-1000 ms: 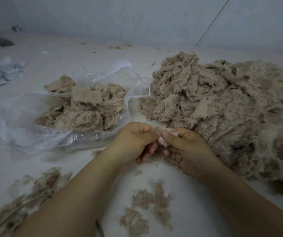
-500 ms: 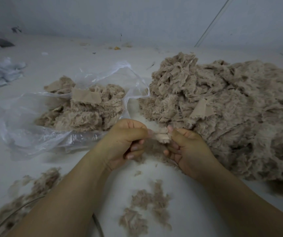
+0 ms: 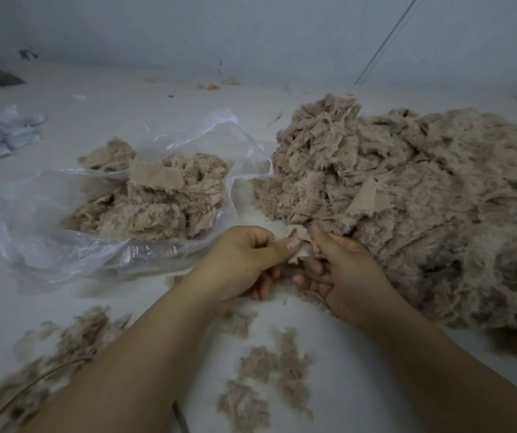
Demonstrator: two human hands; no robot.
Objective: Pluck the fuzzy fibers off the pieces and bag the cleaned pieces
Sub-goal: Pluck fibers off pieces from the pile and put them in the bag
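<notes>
Left hand and right hand both pinch one small fuzzy piece; bag at ten o'clock.

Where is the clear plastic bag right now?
In the head view, the clear plastic bag lies open on the table, left of centre, just beyond the left hand and left of the big fuzzy pile.

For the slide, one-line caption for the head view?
Both hands pinch a small beige fabric piece between clear plastic bag and large beige fuzzy pile.
</notes>
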